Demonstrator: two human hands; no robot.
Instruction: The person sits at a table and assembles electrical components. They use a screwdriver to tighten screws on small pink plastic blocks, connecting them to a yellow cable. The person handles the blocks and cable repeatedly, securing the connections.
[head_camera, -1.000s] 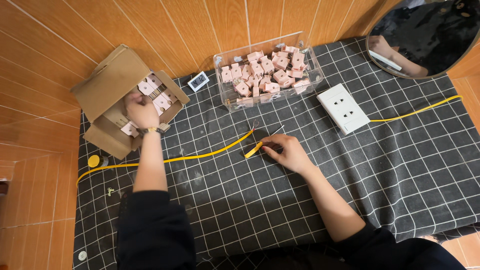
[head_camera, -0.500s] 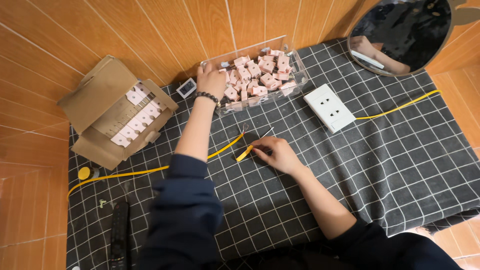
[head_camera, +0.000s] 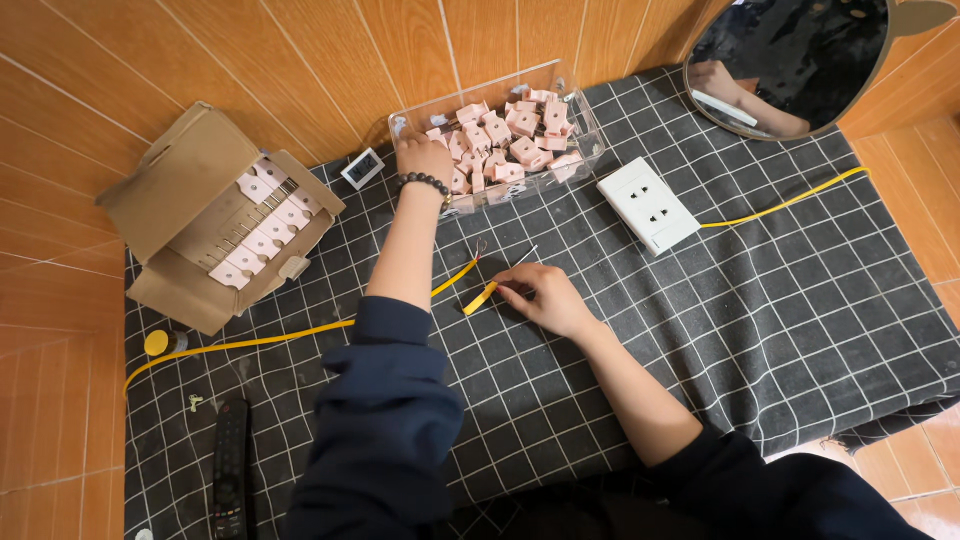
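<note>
Your yellow cable (head_camera: 300, 335) lying flat across the checked cloth, bare wire tips up, clear tub (head_camera: 585, 130) full of pink connectors (head_camera: 510, 135)

Left hand (head_camera: 424, 158) reaches into clear plastic bin (head_camera: 580, 118); fingertips hidden among pink blocks (head_camera: 510, 135), so grip on any block cannot be told. Right hand (head_camera: 545, 297) covers end of yellow cable (head_camera: 478, 299); thin wires beside it too small to tell. Round mirror (head_camera: 790, 60) cut off by top edge, reflection blurred. Black remote (head_camera: 230, 470) cut off by bottom edge. Display on small grey gadget (head_camera: 361, 167) too small to read. Tiny metal bit (head_camera: 194, 403) near remote unidentifiable.
</note>
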